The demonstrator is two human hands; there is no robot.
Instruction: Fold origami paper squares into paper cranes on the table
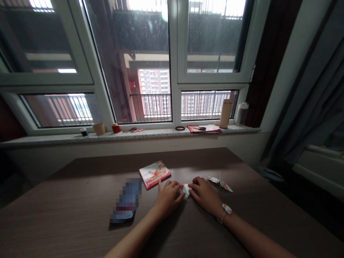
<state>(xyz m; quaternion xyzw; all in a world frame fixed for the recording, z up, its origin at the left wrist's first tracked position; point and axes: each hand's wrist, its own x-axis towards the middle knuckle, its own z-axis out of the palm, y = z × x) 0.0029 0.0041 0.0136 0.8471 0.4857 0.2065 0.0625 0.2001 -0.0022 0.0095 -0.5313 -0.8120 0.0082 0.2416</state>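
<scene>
A small white folded paper with faint red marks lies on the brown table between my hands. My left hand grips its left side, the thumb and fingertips closed on the edge. On the opposite side, the bent fingers of my right hand hold the paper too; part of it is hidden under the fingertips. A bracelet with a white and orange ornament circles my right wrist. Just beyond that hand rests a folded paper piece with pointed ends, resembling a paper crane.
Left of my hands are a red and white printed paper stack and a pixelated dark, phone-like object. The windowsill holds a tan cup, a red jar, printed papers with scissors and a tan bottle.
</scene>
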